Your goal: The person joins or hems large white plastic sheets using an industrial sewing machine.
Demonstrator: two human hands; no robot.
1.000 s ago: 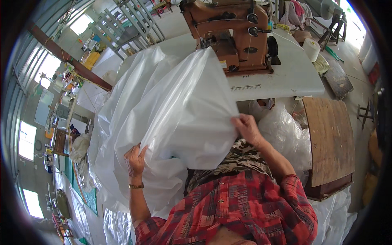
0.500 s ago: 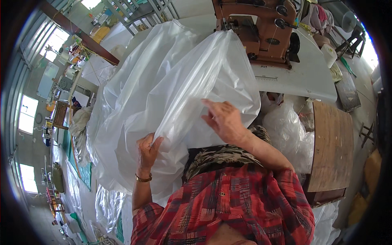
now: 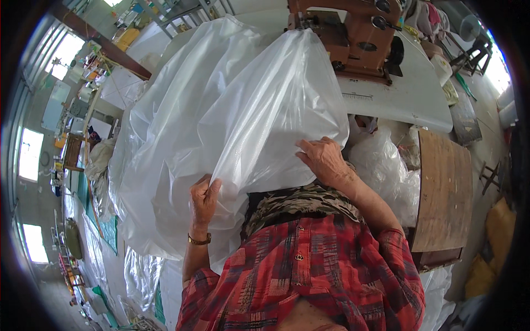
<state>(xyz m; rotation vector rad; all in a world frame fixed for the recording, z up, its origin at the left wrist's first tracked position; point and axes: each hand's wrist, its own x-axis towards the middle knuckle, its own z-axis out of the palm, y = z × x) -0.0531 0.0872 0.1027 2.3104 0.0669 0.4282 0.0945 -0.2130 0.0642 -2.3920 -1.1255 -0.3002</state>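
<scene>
A large sheet of translucent white plastic (image 3: 165, 149) drapes over the table and down across my lap. Its gathered fold runs up to the needle area of a brown sewing machine (image 3: 359, 47). At the near end of that fold my left hand (image 3: 204, 199) is closed, pinching the plastic edge between thumb and fingers. My right hand (image 3: 326, 160) rests at the sheet's right part, close to my lap, its fingers loosely bent with thumb and forefinger apart. Nothing shows gripped in it.
The pale sewing table (image 3: 403, 105) has a ruler marking near the machine. Right of my lap stands a wooden board-topped box (image 3: 444, 193), beside crumpled clear plastic (image 3: 381, 171). A grey metal rack (image 3: 182, 14) stands beyond the table, and a dark stool (image 3: 475, 58) at far right.
My right hand has moved right and nearer to me, off the gathered fold, its fingers more bent. My left hand keeps its pinch. The whole view has shifted slightly.
</scene>
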